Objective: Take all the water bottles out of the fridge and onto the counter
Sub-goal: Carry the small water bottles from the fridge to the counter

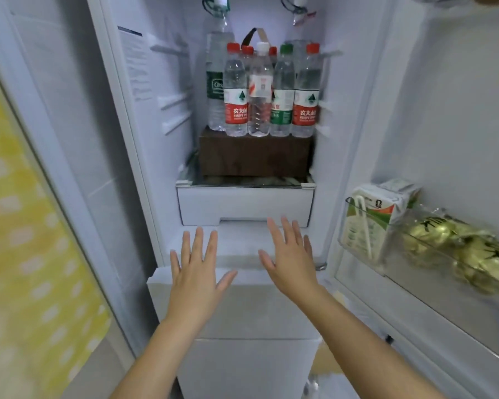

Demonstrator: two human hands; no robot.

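While both arms reach forward, left hand (195, 272) and right hand (290, 262) hover empty, fingers spread.

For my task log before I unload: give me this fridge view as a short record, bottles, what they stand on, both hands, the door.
bottles: small water bottles, upright, red, white and green caps; large bottle behind them
support: brown box on glass shelf
left hand: open, empty, below the shelf
right hand: open, empty, beside the left
door: drink carton with straw; gold-wrapped items beside it
progress: no bottle gripped yet; counter not in view
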